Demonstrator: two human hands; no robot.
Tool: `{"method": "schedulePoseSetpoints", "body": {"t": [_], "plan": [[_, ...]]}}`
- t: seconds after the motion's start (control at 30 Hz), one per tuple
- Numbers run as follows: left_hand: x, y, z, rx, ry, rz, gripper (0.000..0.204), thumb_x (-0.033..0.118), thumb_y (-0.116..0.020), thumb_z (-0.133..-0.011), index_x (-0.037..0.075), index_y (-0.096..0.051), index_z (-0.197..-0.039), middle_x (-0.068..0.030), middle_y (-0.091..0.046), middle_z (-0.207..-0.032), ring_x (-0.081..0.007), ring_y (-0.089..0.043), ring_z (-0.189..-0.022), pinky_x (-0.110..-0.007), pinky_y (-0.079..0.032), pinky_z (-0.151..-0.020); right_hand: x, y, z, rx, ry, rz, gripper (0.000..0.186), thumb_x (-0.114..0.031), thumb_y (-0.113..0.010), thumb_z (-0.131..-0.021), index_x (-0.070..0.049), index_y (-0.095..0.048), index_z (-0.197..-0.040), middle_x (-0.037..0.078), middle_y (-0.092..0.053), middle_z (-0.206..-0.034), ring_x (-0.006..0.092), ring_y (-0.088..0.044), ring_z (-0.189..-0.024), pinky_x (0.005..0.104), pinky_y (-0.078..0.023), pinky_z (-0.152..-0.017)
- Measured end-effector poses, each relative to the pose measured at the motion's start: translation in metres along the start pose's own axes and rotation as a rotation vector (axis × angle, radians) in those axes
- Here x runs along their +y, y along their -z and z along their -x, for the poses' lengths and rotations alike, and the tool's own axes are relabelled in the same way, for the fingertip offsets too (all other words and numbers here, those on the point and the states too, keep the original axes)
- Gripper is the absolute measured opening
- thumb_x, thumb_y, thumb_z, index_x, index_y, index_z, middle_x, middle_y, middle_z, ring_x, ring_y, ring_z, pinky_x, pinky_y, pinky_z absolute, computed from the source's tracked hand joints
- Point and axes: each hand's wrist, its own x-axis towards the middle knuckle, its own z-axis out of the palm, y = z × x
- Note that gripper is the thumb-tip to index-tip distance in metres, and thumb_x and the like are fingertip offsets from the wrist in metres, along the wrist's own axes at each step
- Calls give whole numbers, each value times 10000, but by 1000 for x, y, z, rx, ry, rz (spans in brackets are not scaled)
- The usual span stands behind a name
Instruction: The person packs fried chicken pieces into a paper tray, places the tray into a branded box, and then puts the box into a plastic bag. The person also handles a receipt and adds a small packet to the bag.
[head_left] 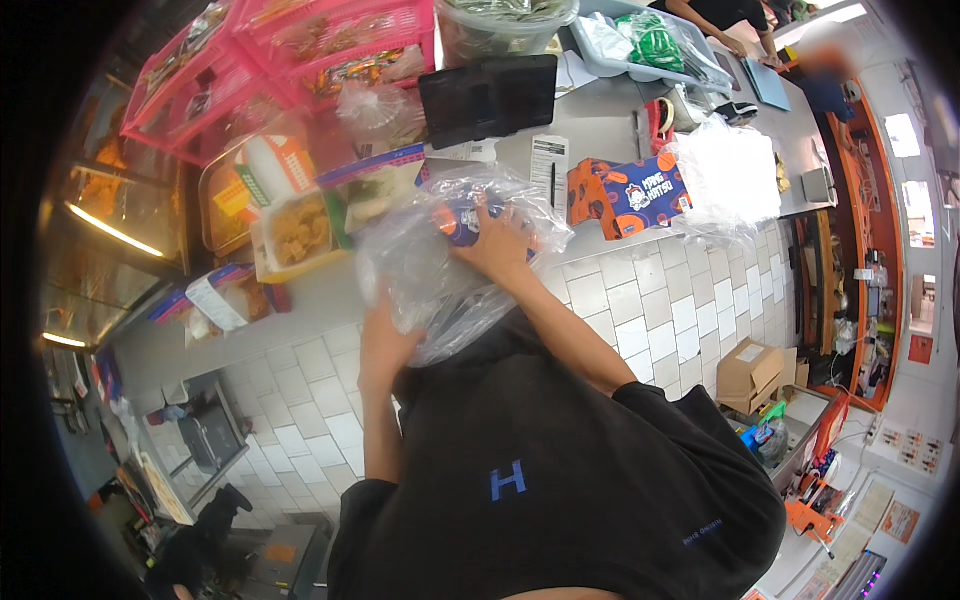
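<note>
A clear plastic bag lies crumpled around a small blue and orange printed carton at the counter's near edge. My right hand reaches across the bag and grips the carton from above with its fingers curled over it. Lower down, my left hand holds the bag's loose near end, its fingertips partly covered by the film. Just right of the bag stands a second blue and orange carton, closed and upright. An open box with fried food sits to the left.
Behind the bag stands a black tablet. A slip of paper with a pen lies on the counter. Pink baskets and a blue tray line the far side. White plastic bags are at right. Another person's hand shows far off.
</note>
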Motion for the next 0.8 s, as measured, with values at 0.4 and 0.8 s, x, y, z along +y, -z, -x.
{"method": "schedulePoseSetpoints", "body": {"t": [0.4, 0.8], "plan": [[12, 5, 6, 107, 50, -63, 1068, 160, -845, -764, 264, -238, -1636, -360, -509, -1373, -494, -558, -1260, -490, -470, -1065, 171, 199, 3, 205, 410, 604, 922, 55, -744, -735, -279, -441, -1540, 162, -471, -1479, 394, -474, -1358, 555, -387, -1119], [40, 11, 25, 174, 6, 73, 1011, 107, -793, -806, 185, -218, -1633, -322, -392, -1528, -515, -477, -1335, -505, -446, -1096, 93, 236, 24, 1, 502, -6, 1086, -267, -888, -540, -316, -474, -1542, 225, -535, -1272, 425, -562, -1177, 474, -463, -1023]]}}
